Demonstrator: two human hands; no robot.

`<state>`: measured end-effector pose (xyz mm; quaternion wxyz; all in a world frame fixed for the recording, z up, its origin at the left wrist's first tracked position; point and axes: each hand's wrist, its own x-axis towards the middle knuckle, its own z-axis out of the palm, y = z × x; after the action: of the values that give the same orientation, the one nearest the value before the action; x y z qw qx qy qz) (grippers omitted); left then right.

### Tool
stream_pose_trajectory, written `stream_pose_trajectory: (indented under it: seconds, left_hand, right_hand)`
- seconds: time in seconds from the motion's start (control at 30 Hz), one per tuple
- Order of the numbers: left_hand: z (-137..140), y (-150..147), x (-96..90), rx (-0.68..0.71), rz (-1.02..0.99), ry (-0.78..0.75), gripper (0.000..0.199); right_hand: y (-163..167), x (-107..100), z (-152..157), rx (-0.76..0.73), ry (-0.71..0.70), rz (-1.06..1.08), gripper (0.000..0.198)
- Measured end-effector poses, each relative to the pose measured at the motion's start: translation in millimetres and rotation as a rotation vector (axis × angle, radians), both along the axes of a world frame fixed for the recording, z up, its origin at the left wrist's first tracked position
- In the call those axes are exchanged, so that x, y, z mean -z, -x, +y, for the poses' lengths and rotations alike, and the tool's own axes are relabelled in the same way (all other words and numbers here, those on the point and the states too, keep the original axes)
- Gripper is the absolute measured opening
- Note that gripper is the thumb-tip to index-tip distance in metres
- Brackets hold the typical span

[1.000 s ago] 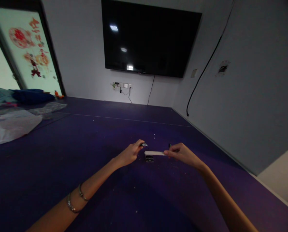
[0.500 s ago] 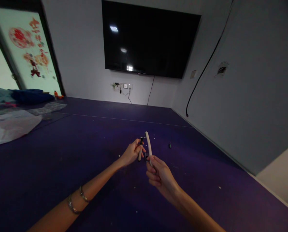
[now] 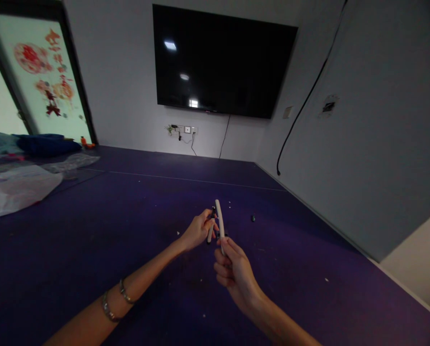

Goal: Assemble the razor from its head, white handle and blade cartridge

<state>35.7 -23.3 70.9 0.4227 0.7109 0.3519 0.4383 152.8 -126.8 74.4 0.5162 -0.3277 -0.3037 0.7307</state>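
My left hand (image 3: 197, 230) is closed round a small tool with a pale handle and a dark head (image 3: 210, 233); its exact kind is not clear. The tool stands nearly upright beside a white, slightly curved stick (image 3: 219, 216). My right hand (image 3: 235, 269) grips this stick near its lower end, with the thumb pressed along it. The stick's top rises just right of the tool's head; whether they touch I cannot tell. A small dark object (image 3: 218, 235), partly hidden, shows behind the stick.
Purple floor (image 3: 146, 288) spreads around my hands, with small white bits scattered on it. A small dark green object (image 3: 253, 218) lies to the right. Plastic sheets (image 3: 23, 187) lie at left. A black cable (image 3: 301, 113) hangs along the right wall; a television (image 3: 222, 62) hangs ahead.
The stick and my right hand have shifted slightly left and down, closer to the tool. The tool's head has turned a little; my left hand stays nearly in place.
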Motion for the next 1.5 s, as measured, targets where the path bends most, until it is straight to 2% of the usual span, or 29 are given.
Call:
stream_pose_trajectory:
  seconds: [0.17,0.37,0.57,0.73,0.8,0.97,1.2,1.4,1.5]
  left_hand:
    - [0.5,-1.7,2.4,-0.017,0.018,-0.015,0.007]
    - [-1.7,-2.3,-1.4,0.010,0.036,-0.020,0.006]
    - [1.0,-1.3,1.0,0.018,-0.027,0.004,0.009]
    - [3.5,-1.4,6.0,0.068,-0.065,0.049,0.016]
    - [2.4,-2.0,6.2,0.085,-0.061,0.044,0.014]
    - [-0.9,-1.9,-0.2,0.060,-0.057,0.035,0.013]
    - [-0.5,-1.4,-1.4,0.094,-0.045,0.036,0.012]
    - [3.3,2.5,-4.7,0.064,-0.018,0.013,0.013]
    - [6.5,4.9,-5.0,0.061,-0.022,0.002,0.013]
  right_hand:
    - [5.0,6.7,-4.6,0.001,0.043,0.006,0.035]
    - [3.8,0.9,-5.4,0.032,0.015,0.005,0.037]
    - [5.7,8.6,-11.0,0.028,0.042,-0.007,0.036]
    - [-1.1,-2.3,-5.8,0.116,-0.015,0.003,0.038]
    - [-2.4,-2.5,-4.1,0.111,-0.021,-0.004,0.039]
    - [1.9,11.7,-13.6,0.083,0.045,-0.020,0.041]
    - [1.0,-4.7,-5.7,0.108,-0.009,0.019,0.040]
    - [2.2,10.0,-10.6,0.070,0.056,-0.006,0.040]
    - [-0.6,6.6,-11.2,0.068,0.037,-0.004,0.038]
